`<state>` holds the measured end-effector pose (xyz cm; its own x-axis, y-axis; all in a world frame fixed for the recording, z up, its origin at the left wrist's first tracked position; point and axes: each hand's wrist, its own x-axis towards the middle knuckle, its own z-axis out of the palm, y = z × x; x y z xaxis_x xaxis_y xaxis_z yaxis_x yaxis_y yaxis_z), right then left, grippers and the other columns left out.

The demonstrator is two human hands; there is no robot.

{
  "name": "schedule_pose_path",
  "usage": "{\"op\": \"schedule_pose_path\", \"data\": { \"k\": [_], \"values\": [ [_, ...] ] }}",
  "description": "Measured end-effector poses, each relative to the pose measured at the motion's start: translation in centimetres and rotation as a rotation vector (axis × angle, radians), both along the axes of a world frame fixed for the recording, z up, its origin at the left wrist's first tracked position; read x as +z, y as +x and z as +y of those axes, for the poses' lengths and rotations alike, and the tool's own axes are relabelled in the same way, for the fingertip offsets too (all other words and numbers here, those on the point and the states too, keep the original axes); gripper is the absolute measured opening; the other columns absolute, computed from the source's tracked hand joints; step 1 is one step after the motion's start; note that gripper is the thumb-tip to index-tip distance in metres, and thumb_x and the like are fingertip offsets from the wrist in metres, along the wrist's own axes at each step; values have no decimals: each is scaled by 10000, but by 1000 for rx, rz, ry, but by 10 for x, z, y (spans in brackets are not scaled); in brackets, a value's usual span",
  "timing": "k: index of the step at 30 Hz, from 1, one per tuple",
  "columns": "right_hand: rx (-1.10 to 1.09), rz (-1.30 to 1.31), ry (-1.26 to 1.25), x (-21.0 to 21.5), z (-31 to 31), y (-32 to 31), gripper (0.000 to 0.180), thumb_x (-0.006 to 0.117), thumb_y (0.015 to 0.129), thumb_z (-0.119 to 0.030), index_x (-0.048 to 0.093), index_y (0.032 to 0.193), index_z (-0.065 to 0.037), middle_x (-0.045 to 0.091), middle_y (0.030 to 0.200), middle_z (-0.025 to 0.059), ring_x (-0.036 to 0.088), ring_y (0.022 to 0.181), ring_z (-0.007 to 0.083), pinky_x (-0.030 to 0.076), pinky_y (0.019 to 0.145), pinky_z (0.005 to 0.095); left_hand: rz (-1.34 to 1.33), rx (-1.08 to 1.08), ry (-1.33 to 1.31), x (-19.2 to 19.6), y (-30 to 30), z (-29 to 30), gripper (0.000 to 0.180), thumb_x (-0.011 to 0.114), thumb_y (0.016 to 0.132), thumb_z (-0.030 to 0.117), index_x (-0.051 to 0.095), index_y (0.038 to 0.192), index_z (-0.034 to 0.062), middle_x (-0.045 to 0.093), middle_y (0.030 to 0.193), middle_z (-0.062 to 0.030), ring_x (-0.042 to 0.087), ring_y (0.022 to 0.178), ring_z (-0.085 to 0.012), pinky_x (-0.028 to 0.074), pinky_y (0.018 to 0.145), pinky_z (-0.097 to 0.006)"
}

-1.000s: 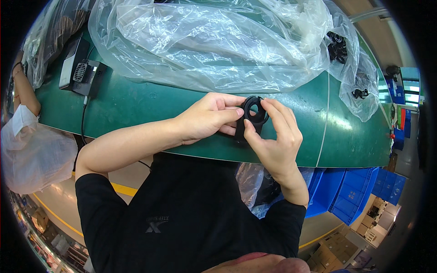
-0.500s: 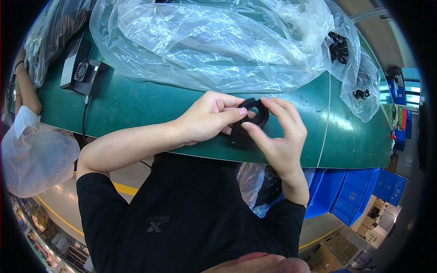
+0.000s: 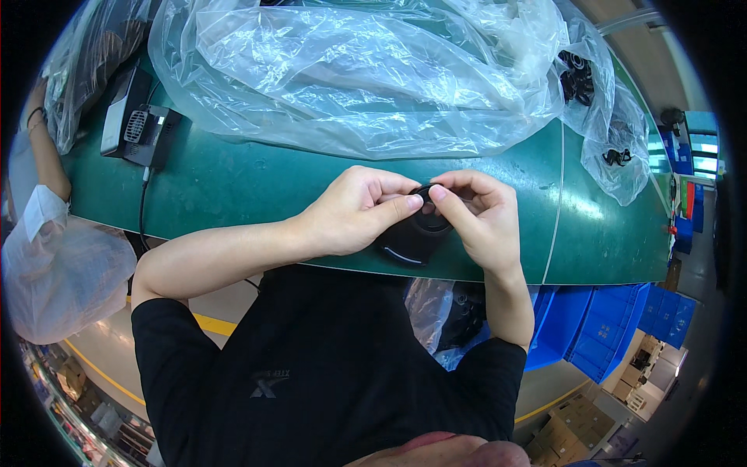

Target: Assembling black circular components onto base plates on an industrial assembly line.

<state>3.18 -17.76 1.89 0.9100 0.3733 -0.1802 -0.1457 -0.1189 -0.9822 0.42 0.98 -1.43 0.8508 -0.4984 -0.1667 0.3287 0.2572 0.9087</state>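
Head view: left hand (image 3: 350,212) and right hand (image 3: 484,219) are pinching the black part (image 3: 416,240) at its 12 o'clock edge, apparently pressing, next probably needing even pressure.

This looks like a workshop or factory floor given over to assembly work. A long green-topped workbench (image 3: 257,183) runs across it, bearing a large clear plastic bag (image 3: 350,86), small black parts (image 3: 576,80) in clear bagging and a dark corded device (image 3: 154,138). Blue plastic crates (image 3: 611,331) stand beside the bench, cardboard boxes (image 3: 572,430) sit beyond, and a yellow line (image 3: 212,324) marks the floor. Another person's arm (image 3: 50,159) shows at the bench's left end.
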Motion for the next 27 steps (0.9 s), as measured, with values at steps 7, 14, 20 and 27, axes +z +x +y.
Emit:
{"op": "schedule_pose_path", "data": {
  "k": [7, 14, 20, 27],
  "values": [
    [63, -12, 15, -4, 1, 2, 115, 631, 822, -28, 641, 891, 64, 638, 795, 79, 615, 724, 107, 492, 643, 206, 9, 40, 62, 7, 2, -1, 218, 512, 912, 91, 629, 983, -78, 647, 867, -30, 527, 789, -33, 434, 703, -200],
    [38, -2, 30, -5, 1, 2, 129, 624, 834, -44, 640, 901, 65, 636, 800, 80, 622, 714, 117, 500, 637, 216, 2, 16, 60, 16, 4, 2, 220, 517, 913, 108, 626, 1000, -62, 647, 871, -30, 534, 777, -36, 437, 695, -204],
    [-95, -561, -294, 4, 1, -10, 319, 696, 736, -6, 613, 1038, 56, 628, 931, 126, 611, 758, 135, 516, 619, 242, 118, 83, 8, 7, 7, -1, 245, 553, 886, 84, 568, 1085, -58, 650, 955, -71, 582, 831, -64, 463, 727, -207],
    [-108, -800, -398, -11, 1, -23, 462, 733, 672, 20, 584, 1108, 43, 599, 1025, 170, 628, 856, 235, 539, 649, 291, 132, 54, -61, 8, 7, 1, 363, 617, 811, -25, 508, 1156, -54, 632, 1028, -118, 600, 926, -113, 489, 822, -238]
  ]
}}
